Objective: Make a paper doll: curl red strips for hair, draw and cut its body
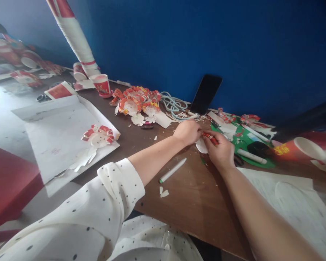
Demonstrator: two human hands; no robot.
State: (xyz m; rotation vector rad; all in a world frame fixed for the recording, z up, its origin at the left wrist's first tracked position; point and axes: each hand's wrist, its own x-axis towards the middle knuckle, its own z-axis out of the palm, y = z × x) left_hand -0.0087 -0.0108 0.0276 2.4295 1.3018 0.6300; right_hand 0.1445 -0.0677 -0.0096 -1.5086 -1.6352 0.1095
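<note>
My left hand is closed, its fingertips pinched at the red edge of a small cut paper cup piece. From the other side my right hand grips the same piece, with thumb and fingers on its red strips. A white rounded part of it shows below the fingers; the rest is hidden by my hands. Just in front of them on the brown table lies a white marker with a green end. Small white paper scraps are near that marker.
Red-and-white cut cup figures are heaped at the back. Another figure lies on a white box lid at left. A dark phone leans on the blue wall. At right are a green sheet and an orange cup.
</note>
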